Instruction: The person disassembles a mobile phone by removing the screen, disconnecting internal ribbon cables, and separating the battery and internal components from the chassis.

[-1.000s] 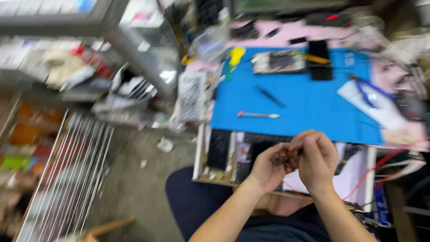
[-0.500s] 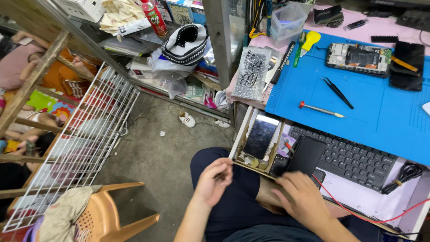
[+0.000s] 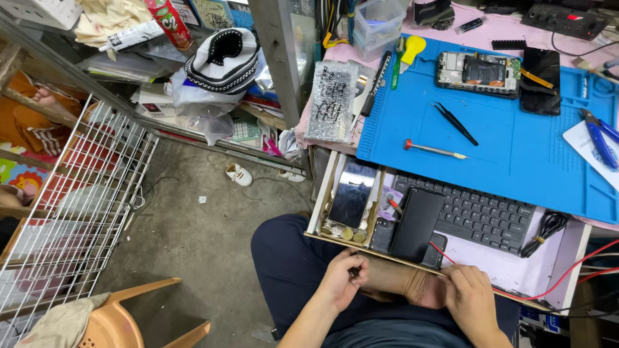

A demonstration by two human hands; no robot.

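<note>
Sitting at a cluttered repair bench, the person has both hands down by the front edge of a pull-out wooden tray [image 3: 335, 240], so that tray is the handy landmark. Far off to the tray's left there's a white wire rack [image 3: 84, 193], and below that an orange plastic chair [image 3: 138, 319] with a rag on it. Up and left of the tray sits a black-and-white knit hat [image 3: 222, 58].

The left hand [image 3: 342, 280] is just below the tray's front edge, fingers curled in tight around something small; it's too tiny and hidden to say what. Inside the tray, straight above that hand, lie some coins [image 3: 345, 233] and a dark phone screen [image 3: 353, 193], near the hand but not touching it. Next over is a black phone [image 3: 418, 222] leaning on a black keyboard [image 3: 480, 212].

The right hand [image 3: 471, 299] rests at the tray's front edge, fingertips pressed on a red wire [image 3: 548, 283] running off right. Above the tray lies a blue mat [image 3: 516, 154] with tweezers [image 3: 455, 122] and a screwdriver [image 3: 433, 149].
</note>
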